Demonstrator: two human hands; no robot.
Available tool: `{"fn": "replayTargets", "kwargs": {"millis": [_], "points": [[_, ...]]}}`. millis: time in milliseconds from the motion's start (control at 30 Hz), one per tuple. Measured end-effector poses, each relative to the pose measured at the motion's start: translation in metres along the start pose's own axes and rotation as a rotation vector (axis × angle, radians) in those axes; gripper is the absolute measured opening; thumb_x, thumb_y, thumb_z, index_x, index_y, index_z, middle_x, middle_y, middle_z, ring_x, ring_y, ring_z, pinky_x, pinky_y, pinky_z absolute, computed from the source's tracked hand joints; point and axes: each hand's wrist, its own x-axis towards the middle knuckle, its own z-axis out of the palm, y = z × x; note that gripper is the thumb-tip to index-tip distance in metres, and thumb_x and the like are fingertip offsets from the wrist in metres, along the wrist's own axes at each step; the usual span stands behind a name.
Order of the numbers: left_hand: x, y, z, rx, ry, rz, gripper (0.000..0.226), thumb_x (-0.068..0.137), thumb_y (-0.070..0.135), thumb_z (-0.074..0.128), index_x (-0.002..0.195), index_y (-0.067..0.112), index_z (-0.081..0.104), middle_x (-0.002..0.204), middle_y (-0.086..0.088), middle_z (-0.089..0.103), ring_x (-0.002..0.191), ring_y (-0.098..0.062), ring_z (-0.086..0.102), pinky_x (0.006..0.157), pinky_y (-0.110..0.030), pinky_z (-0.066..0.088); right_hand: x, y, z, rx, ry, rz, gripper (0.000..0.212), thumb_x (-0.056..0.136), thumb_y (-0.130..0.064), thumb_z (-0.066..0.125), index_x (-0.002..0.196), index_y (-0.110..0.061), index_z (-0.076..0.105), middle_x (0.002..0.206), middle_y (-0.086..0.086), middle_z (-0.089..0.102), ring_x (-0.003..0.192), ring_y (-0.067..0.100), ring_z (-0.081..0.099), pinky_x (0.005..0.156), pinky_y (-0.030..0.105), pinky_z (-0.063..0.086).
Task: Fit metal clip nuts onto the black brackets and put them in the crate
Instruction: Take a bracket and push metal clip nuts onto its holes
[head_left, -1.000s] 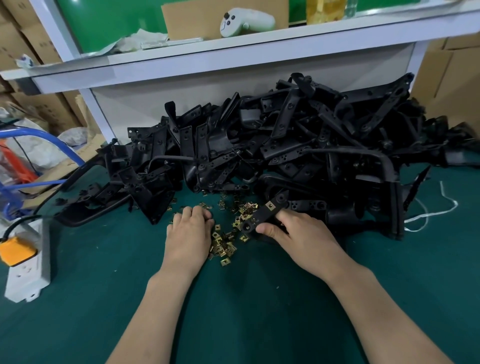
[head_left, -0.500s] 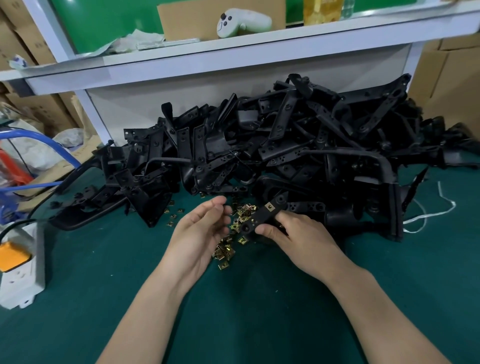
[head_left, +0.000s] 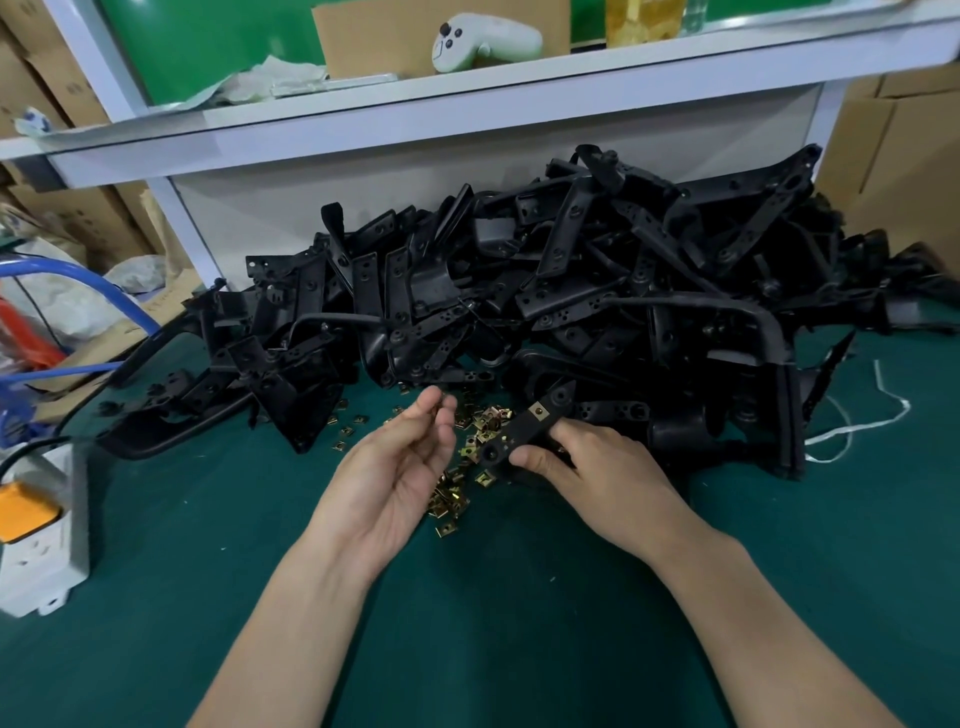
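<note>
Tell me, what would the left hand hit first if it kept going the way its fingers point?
Probably the heap of long black brackets just beyond the left hand, passing above the scattered brass clip nuts; depth is unclear.

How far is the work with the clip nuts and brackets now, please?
Done: one clip nut sits on the bracket held by the right hand. In hand: the left hand fingers seem to pinch another. Left: the bracket pile and loose nuts; no crate in view.
</note>
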Motion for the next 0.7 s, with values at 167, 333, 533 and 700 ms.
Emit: {"fn": "replayTargets", "kwargs": {"millis": [167, 333, 533, 700], "points": [[-0.0006, -0.0012, -0.0001, -0.044, -0.007, 0.0, 0.048, 0.077, -0.006, 0.064, 0.125, -0.003, 0.059, 0.099, -0.014, 0.075, 0.106, -0.026, 0.073, 0.076, -0.028, 0.061, 0.0003, -0.0002, 0.0006, -0.009, 0.0, -0.003, 0.071, 0.085, -0.083, 0.017, 0.128, -0.04, 0.056, 0.122, -0.017, 0.065, 0.108, 0.008, 0.06, 0.088, 0.037, 0.05], [-0.0015, -0.0016, -0.0011, 0.049, 0.04, -0.005, 0.05, 0.079, 0.004, 0.068, 0.128, 0.01, 0.062, 0.1, -0.004, 0.076, 0.083, -0.012, 0.073, 0.072, -0.024, 0.059, 0.0, -0.0006, -0.0004, -0.012, -0.006, 0.003, 0.072, 0.085, -0.083, 0.017, 0.126, -0.039, 0.057, 0.118, -0.016, 0.065, 0.103, 0.008, 0.06, 0.087, 0.038, 0.05], [-0.0005, -0.0021, -0.0009, -0.055, 0.043, -0.021, 0.033, 0.08, 0.0, 0.066, 0.113, -0.001, 0.069, 0.096, -0.012, 0.074, 0.08, -0.014, 0.073, 0.074, -0.024, 0.06, 0.0004, -0.0009, -0.0004, -0.029, -0.005, 0.009, 0.074, 0.085, -0.083, 0.017, 0.124, -0.037, 0.058, 0.114, -0.016, 0.065, 0.099, 0.008, 0.06, 0.085, 0.037, 0.049], [-0.0004, -0.0027, -0.0027, 0.005, 0.047, -0.02, 0.034, 0.08, 0.003, 0.069, 0.115, 0.002, 0.068, 0.093, -0.01, 0.073, 0.08, -0.014, 0.073, 0.073, -0.025, 0.06, -0.0003, -0.0013, -0.0009, -0.017, -0.005, -0.003, 0.071, 0.086, -0.082, 0.018, 0.127, -0.038, 0.057, 0.115, -0.017, 0.065, 0.102, 0.009, 0.061, 0.086, 0.037, 0.049]]}}
